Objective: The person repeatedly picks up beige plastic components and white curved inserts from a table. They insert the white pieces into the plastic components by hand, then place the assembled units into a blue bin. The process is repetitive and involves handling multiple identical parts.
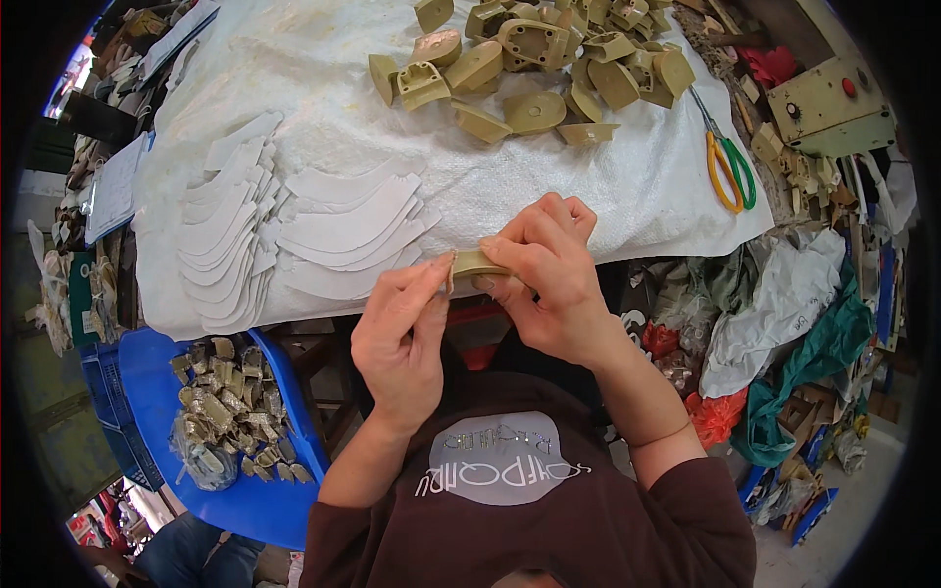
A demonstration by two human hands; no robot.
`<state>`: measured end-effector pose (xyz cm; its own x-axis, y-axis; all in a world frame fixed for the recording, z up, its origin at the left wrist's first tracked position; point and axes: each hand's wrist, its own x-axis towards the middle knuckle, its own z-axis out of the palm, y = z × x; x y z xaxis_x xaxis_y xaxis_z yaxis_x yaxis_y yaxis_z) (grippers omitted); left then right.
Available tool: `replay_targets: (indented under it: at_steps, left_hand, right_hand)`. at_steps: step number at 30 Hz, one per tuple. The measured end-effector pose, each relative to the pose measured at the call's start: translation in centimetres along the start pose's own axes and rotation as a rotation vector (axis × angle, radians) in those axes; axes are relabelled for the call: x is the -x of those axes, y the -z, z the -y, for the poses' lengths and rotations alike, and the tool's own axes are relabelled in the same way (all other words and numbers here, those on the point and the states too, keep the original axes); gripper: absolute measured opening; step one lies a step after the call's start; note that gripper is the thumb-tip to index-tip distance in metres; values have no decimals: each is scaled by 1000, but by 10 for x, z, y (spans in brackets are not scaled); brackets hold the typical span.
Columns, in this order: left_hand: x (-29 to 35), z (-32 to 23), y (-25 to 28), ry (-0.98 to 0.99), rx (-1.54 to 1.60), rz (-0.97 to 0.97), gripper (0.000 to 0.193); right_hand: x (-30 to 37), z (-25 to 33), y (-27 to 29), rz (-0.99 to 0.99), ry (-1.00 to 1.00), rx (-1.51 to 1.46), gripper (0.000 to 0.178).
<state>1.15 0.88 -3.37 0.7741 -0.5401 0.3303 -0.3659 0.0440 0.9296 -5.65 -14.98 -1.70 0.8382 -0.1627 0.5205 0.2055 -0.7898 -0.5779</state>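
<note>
In front of my chest, just off the table's near edge, both hands hold one olive-green shoe heel (pixel 472 264). My right hand (pixel 551 269) is closed on its right part between thumb and fingers. My left hand (pixel 402 328) pinches its left end, where a thin pale edge shows at the fingertips. Much of the heel is hidden by the fingers. Left of my hands, white curved cut pieces (pixel 348 227) lie overlapped in a row, beside a second overlapped row of white pieces (pixel 230 235). Farther back is a heap of olive heels (pixel 534 113).
Scissors (pixel 727 162) with orange and green handles lie at the table's right. A blue chair (pixel 240 510) at lower left bears a pile of glossy heels (pixel 230 402). A control box (pixel 828 103) stands far right, above crumpled bags (pixel 774 314). White sheeting (pixel 323 108) covers the table.
</note>
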Motion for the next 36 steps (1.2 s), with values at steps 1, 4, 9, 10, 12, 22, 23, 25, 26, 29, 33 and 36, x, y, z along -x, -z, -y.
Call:
replay_targets:
  at_steps: [1,4,9,10,12,22,23,25,26,29,33,36]
  left_hand:
    - [-3,5,-1,-23,56,-10,24]
    - [-9,4,-3,-88,103,-9,15]
    - [-17,0,-4,-307,-146,21,13]
    - [-18,0,-3,-338,-207,36,14]
    - [-16,2,-1,-351,-218,46,14]
    - [-19,0,9,-478,-299,-95,28]
    - [-20,3,13,-466,-307,-121,28]
    - [-21,8,22,-404,-264,-168,29]
    - [-20,7,23,-398,-231,-156,30]
    - [-20,-2,24,-404,-145,-117,32]
    - [-18,-19,6,-422,48,-153,33]
    - [-7,-16,3,-333,199,37,36]
  right_hand:
    - [-1,1,1,-1,-6,-43,32]
    - [3,-2,0,32,3,-286,33]
    - [4,-1,5,133,-26,-374,33]
    - [4,0,6,160,-26,-365,32]
    - [4,4,7,231,-12,-352,33]
    - [5,3,-4,-22,58,-211,41]
    - [0,10,6,46,69,-207,41]
    - [-3,21,14,-20,44,-191,43]
    - [-3,23,16,-54,29,-184,44]
    - [26,6,4,54,-398,-661,33]
    - [30,15,-9,-79,-724,-1205,33]
    - [25,24,-12,-226,-714,-1402,32]
